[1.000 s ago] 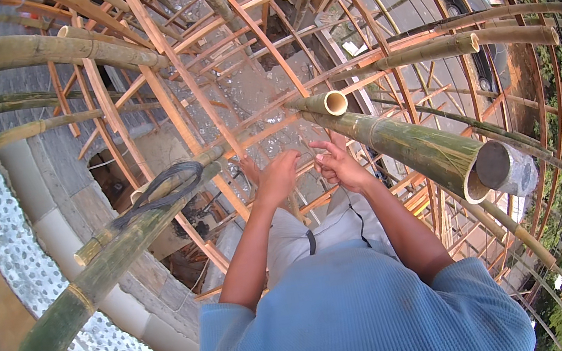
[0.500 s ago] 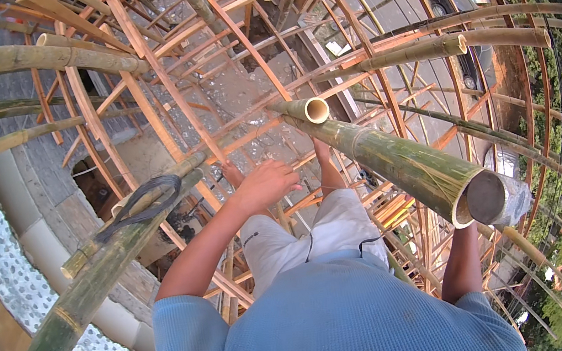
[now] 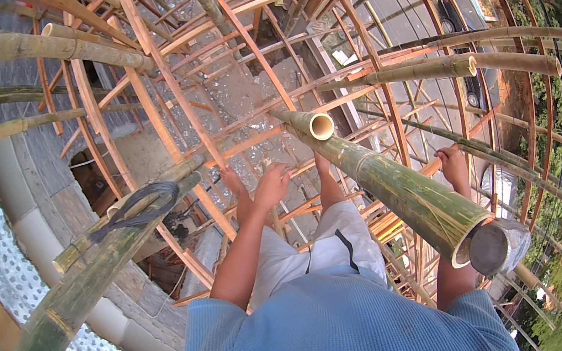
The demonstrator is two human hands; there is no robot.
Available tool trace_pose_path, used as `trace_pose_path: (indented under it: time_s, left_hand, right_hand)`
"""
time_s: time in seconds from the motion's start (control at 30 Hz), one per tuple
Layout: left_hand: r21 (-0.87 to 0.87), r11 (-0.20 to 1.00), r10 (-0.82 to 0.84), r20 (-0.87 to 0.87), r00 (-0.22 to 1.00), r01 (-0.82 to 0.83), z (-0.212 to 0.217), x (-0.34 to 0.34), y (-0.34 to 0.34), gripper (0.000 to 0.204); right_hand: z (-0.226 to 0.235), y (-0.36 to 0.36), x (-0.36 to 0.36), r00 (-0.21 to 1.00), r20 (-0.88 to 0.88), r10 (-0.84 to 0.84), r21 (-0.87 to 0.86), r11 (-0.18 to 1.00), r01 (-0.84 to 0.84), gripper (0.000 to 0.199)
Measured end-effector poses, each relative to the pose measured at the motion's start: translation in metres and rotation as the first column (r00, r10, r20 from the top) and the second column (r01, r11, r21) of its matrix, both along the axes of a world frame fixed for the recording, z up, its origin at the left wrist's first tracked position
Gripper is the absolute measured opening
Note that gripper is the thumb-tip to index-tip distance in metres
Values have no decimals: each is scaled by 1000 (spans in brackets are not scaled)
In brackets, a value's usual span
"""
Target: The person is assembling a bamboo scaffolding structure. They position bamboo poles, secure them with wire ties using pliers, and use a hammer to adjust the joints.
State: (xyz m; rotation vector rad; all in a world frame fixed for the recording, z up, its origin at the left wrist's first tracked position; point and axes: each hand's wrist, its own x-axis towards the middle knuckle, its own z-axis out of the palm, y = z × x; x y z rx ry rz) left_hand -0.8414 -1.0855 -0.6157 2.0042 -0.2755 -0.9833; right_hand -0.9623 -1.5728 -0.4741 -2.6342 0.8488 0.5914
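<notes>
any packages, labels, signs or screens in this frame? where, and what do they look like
None that can be made out: no package, label, sign or screen shows.
Only a bamboo lattice, thick green bamboo poles and a dark cord loop on a pole to the left.
The left hand hangs over the slats; the right hand is at a thin bamboo strip.

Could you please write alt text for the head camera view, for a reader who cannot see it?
Looking down from high on a lattice of bamboo strips, a person in a blue shirt reaches the left hand forward while the right hand grips a strip beside a thick green bamboo pole.
</notes>
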Motion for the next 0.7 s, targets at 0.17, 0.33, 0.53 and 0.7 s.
trace_pose_path:
  time_s: [0.17, 0.33, 0.53, 0.7]
  left_hand:
    - [157, 955, 63, 722, 689, -252, 40, 109, -34, 52]
    - [181, 963, -270, 636, 723, 200, 63, 182, -58, 47]
    - [-358, 933, -186, -552, 813, -30, -48, 155, -21, 53]
    - [36, 999, -31, 58, 998, 29, -64, 84, -10, 38]
  right_hand:
    - [-53, 83, 167, 959, 262, 103, 264, 949, -174, 21]
    - [-44, 97, 245, 967, 207, 146, 654, 715, -248, 23]
    - [-128, 67, 202, 966, 234, -113, 590, 806, -48, 22]
    - [-184, 61, 131, 907, 251, -339, 525, 834, 167, 22]
